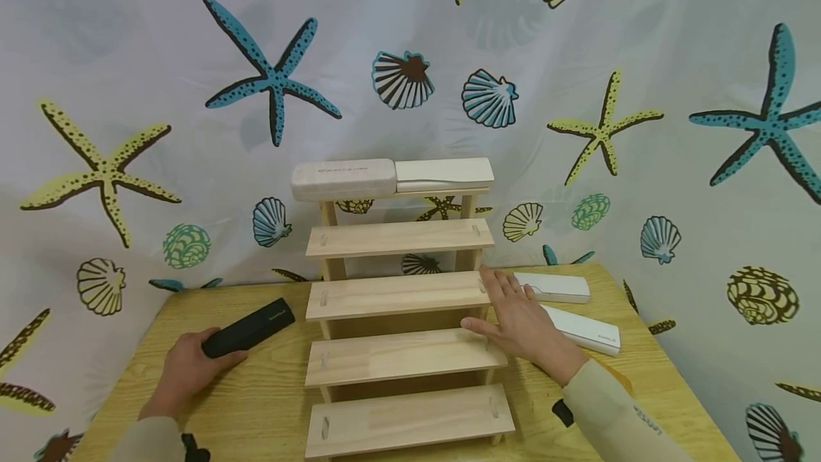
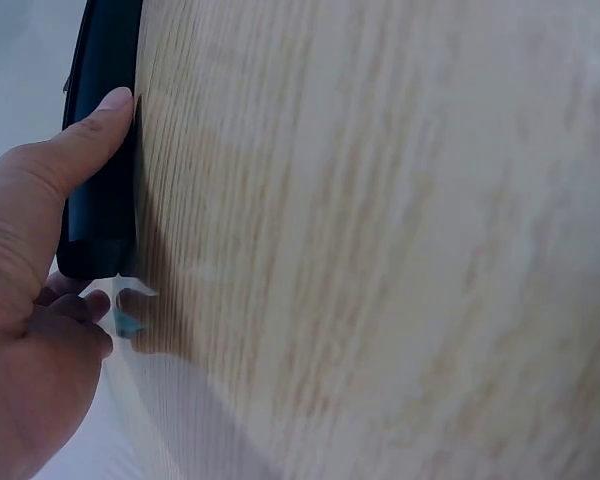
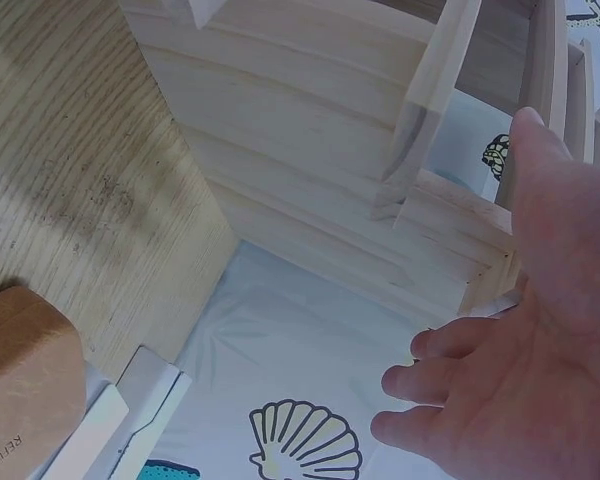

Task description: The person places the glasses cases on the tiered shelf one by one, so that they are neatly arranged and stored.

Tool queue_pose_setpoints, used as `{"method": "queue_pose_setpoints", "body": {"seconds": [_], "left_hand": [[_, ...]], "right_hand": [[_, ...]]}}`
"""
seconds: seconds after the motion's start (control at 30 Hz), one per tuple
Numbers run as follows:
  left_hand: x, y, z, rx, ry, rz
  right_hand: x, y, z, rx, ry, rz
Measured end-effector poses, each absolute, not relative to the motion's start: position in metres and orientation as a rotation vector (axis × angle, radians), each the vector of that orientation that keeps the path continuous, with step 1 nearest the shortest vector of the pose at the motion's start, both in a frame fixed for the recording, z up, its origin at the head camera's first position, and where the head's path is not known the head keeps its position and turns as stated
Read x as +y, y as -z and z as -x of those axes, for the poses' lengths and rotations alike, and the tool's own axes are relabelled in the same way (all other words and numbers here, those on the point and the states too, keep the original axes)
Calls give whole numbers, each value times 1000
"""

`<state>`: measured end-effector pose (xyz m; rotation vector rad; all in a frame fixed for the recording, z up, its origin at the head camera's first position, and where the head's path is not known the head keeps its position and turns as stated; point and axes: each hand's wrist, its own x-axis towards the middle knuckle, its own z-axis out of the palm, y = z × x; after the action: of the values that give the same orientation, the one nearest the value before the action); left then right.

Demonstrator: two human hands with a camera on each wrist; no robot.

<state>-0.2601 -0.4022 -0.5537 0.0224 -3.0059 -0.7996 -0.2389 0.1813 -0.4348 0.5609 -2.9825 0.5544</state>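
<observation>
My left hand [image 1: 192, 369] grips the near end of a black glasses case [image 1: 250, 329] on the left of the table. In the left wrist view its thumb lies along one side of the case, and the other fingers are partly hidden behind it. A stepped wooden display rack [image 1: 398, 294] stands in the middle, its lower steps bare. With fingers extended, my right hand [image 1: 522, 319] is at the rack's right side, the fingertips at the end of a middle step. The right wrist view shows that palm [image 3: 550, 350] beside the rack's side, holding nothing.
On the rack's top step lie a pale rounded case [image 1: 344, 180] and a white case [image 1: 444, 174]. Right of the rack, two white cases [image 1: 556, 287] lie on the wooden table [image 1: 256, 405], near a brown case [image 3: 25, 380]. A shell-and-starfish patterned curtain [image 1: 359, 34] hangs behind.
</observation>
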Motion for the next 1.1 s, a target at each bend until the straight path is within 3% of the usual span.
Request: {"method": "queue_pose_setpoints", "body": {"seconds": [0.47,1.1], "left_hand": [[-395,543,255,-2923,917,-136],[-405,458,236,-2852,905,-81]], "right_hand": [[180,433,238,-2992,-471,-518],[180,430,236,-3003,-418,-516]]}}
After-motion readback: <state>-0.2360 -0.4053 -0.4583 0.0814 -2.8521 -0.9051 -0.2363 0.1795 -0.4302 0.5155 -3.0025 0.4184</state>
